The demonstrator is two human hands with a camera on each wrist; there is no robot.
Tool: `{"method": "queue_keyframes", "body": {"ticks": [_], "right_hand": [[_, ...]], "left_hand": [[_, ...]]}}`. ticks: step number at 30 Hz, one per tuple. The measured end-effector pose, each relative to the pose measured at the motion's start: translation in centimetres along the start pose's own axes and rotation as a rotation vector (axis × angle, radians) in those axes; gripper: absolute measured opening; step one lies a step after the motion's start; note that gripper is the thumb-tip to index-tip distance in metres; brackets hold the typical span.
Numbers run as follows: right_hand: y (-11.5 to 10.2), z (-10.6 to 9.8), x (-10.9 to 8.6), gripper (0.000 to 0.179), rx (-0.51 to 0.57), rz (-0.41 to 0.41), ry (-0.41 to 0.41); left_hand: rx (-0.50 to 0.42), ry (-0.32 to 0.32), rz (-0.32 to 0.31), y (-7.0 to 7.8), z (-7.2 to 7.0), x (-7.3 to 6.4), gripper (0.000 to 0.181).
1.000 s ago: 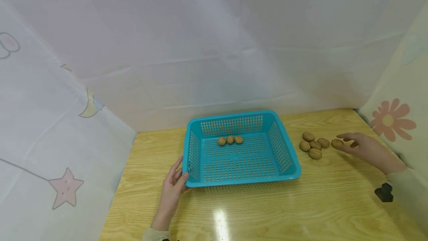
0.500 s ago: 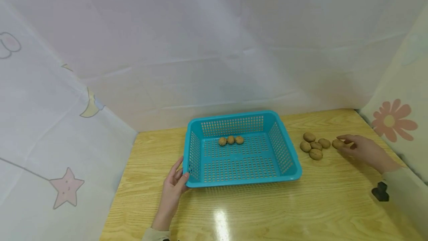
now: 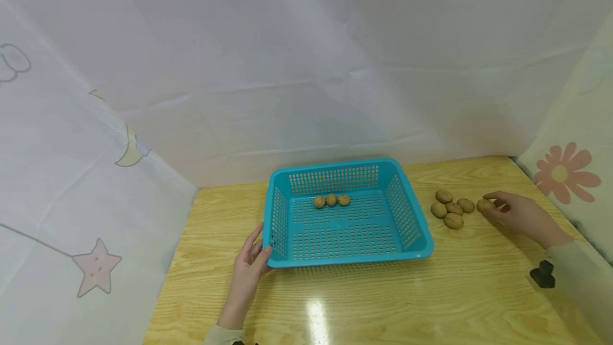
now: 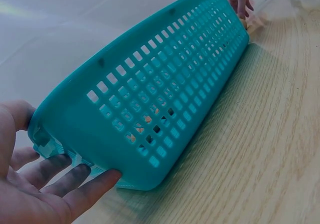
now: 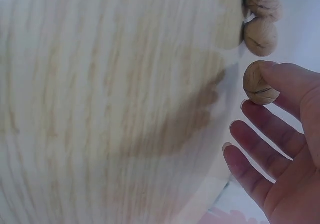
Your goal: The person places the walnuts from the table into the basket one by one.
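The right hand (image 3: 524, 218), frame right, pinches a walnut (image 5: 255, 84) that, being round, could slip; the left hand (image 3: 247, 269) grips the basket (image 3: 345, 261).

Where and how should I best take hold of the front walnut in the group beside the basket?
I would probably pinch the front walnut by its left and right ends, coming from above on the near side. It seems to lie lengthwise from left to right, other walnuts crowd its far side, and its near side is open.
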State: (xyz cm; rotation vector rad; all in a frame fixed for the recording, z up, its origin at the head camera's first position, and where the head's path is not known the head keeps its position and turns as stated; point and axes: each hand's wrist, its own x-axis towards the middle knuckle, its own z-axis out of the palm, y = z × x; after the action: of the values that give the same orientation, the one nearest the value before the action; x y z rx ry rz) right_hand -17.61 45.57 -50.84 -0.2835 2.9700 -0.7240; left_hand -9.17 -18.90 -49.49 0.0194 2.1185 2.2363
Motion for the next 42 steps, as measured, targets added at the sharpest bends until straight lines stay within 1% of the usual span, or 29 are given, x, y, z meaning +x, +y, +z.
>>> {"method": "queue_keyframes", "body": {"ticks": [6,9,13,17,21,24,28,32,36,42], "right_hand": [[-1.5,-0.5,-0.3,0.046,0.002,-0.045,0.064],[-2.7,-0.9,-0.4,0.046,0.002,-0.062,0.098],[-4.7,-1.4,-0.3,0.044,-0.01,-0.088,0.121],[-7.2,-1.9,0.3,0.041,-0.036,-0.132,0.132],[-10.3,-2.7,0.7,0.04,-0.027,-0.156,0.117],[-12.8,-3.3,1.1,0.04,-0.007,-0.162,0.089],[-15.7,-3.6,2.0,0.04,0.004,-0.192,0.068],[-18.0,-3.4,3.3,0.038,-0.003,-0.255,0.073],[-20.0,-3.2,4.7,0.039,0.011,-0.289,0.055],[-22.7,-2.2,7.0,0.036,0.041,-0.378,0.038]], "left_hand": [[-0.005,0.001,-0.004,0.2,0.1,0.0,0.062],[-0.001,0.001,-0.008,0.3,0.1,0.0,0.062],[0.005,-0.002,-0.007,0.2,0.1,-0.1,0.062],[0.009,-0.006,-0.003,0.1,0.0,0.0,0.063],[0.01,-0.008,-0.003,0.0,-0.2,0.0,0.062],[0.011,-0.011,-0.002,-0.1,-0.2,0.0,0.062],[0.01,-0.01,-0.001,0.0,-0.1,0.1,0.063],[0.013,-0.008,0.0,0.1,-0.1,0.1,0.063],[0.01,-0.006,-0.004,0.1,-0.1,0.0,0.062],[0.004,-0.005,-0.01,0.1,-0.1,-0.1,0.062]]}}
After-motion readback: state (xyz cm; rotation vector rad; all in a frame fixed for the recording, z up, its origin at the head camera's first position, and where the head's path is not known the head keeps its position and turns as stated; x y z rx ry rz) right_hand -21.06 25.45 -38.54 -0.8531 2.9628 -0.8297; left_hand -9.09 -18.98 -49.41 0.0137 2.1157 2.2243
